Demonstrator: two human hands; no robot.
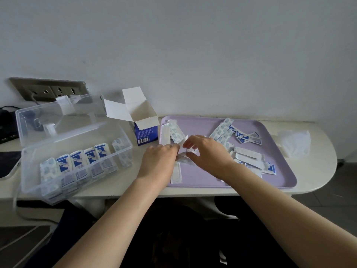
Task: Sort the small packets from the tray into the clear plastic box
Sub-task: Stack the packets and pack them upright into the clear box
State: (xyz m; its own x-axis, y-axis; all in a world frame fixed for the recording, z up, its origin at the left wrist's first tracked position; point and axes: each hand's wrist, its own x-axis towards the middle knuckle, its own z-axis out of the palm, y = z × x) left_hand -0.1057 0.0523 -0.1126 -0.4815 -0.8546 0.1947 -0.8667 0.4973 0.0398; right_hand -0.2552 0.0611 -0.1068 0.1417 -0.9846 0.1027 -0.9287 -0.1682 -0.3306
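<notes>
Left hand [160, 155] and right hand [206, 151] pinch crumpled packets [183, 159] over the tray [202, 176]; fingertips partly hidden, perhaps one bundle.

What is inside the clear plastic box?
Small packets stand on edge in a row in the clear plastic box, some blue-printed, some pale. Whether more lie beneath them cannot be told.

Clear glossy plastic box [77, 136], matt lilac plastic tray [202, 176], paper packets [222, 130], brushed-metal socket plate [50, 89].

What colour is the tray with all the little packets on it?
The tray is light purple, a plain lilac; the head view shows it.
</notes>
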